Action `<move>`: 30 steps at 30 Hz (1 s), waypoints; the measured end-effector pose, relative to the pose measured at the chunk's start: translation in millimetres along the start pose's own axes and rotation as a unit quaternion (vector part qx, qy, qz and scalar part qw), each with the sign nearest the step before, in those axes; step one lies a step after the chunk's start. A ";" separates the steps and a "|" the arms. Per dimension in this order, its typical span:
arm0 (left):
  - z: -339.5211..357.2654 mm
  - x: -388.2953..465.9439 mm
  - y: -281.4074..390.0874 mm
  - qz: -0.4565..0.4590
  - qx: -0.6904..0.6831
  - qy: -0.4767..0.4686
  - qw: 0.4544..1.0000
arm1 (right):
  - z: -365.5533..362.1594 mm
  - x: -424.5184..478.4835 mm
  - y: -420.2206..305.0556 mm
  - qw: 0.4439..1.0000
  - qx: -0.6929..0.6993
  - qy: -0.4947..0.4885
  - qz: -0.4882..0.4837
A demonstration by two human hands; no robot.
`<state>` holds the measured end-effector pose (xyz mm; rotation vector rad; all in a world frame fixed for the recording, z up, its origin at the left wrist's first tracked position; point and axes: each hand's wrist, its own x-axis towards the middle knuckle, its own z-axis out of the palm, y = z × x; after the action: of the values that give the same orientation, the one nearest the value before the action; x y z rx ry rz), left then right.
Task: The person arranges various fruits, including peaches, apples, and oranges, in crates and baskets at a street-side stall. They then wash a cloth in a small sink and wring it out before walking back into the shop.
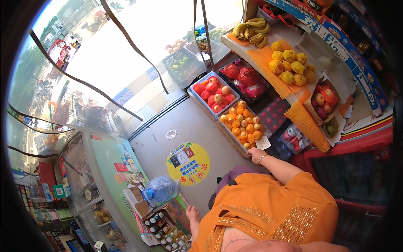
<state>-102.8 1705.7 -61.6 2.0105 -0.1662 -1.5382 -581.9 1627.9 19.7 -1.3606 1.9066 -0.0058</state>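
My right hand (256, 155), with a bangle at the wrist, is at the near corner of a crate (233, 143) of orange-wrapped fruit (243, 124). Its fingers are bent; whether they grip the rim cannot be told. A white card (263, 143) with writing lies on the crate's edge just above that hand. My left hand (193, 212) hangs at my left side with nothing seen in it, near a cardboard box of capped bottles (167, 230). Beyond the first crate stands a crate (192, 94) of apples in red foam nets (215, 94).
Yellow-netted fruit (291, 66) and bananas (252, 31) lie on a counter at right. Bottled drinks (294, 138) stand below it. A large plastic water jug (162, 190) is beside a glass display case (82, 176) at left. Clear strip curtains (126, 56) hang at the doorway.
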 end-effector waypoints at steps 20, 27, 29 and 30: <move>92.4 200.2 221.6 0.085 0.121 -0.204 0.968 | -80.1 230.3 -60.1 0.979 0.159 0.101 0.082; 150.3 260.3 307.2 0.061 0.171 -0.218 0.959 | -81.7 235.2 -93.2 0.925 0.339 0.169 0.041; 169.0 266.7 344.2 -0.016 0.208 -0.234 0.950 | -54.9 217.5 -79.8 0.929 0.293 0.164 0.157; 181.4 263.8 367.5 -0.052 0.226 -0.245 0.941 | -37.5 204.6 -65.1 0.924 0.271 0.143 0.227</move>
<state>-91.6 1221.8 -118.3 1.9358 -0.6746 -2.2092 -577.3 1420.0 -45.7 -0.5524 2.2018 -0.4895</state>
